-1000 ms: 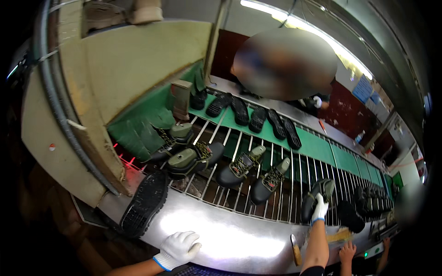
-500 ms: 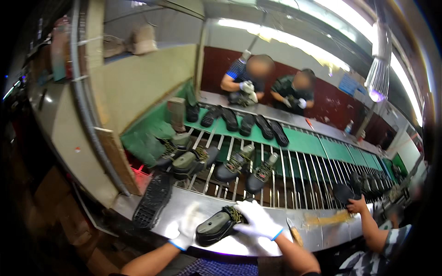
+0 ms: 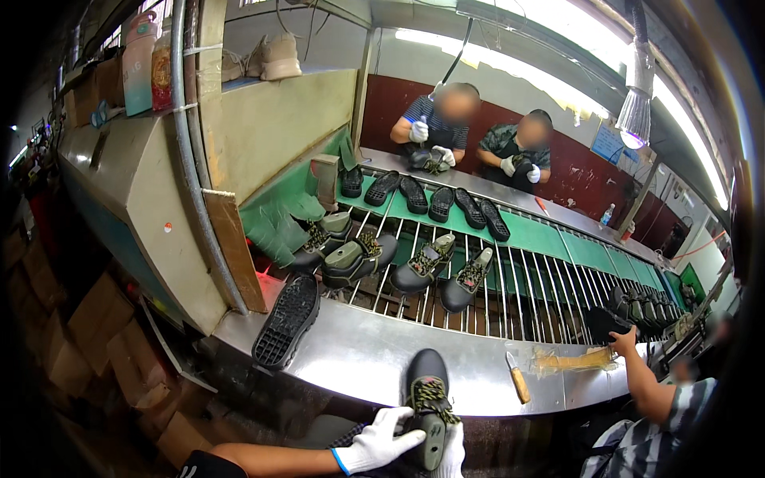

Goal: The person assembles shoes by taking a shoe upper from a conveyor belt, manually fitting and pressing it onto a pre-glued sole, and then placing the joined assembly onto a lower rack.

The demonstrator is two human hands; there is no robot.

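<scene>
The shoe (image 3: 429, 394) is at the bottom centre, in front of the person, its front part overlapping the near edge of the metal bench (image 3: 358, 346) in view; whether they touch cannot be told. Its toe points away from the person and its heel back toward them, the long axis running nearly straight out, with the laces and the green last (image 3: 431, 443) facing up. The gloved left hand (image 3: 381, 440) clasps its left side near the ankle opening, thumb toward the last. The gloved right hand (image 3: 453, 450) lies along the right side by the heel; its fingers are mostly hidden, so their grip cannot be told. A knife (image 3: 518, 378) lies to the right on the bench, a black sole (image 3: 285, 323) to the left.
</scene>
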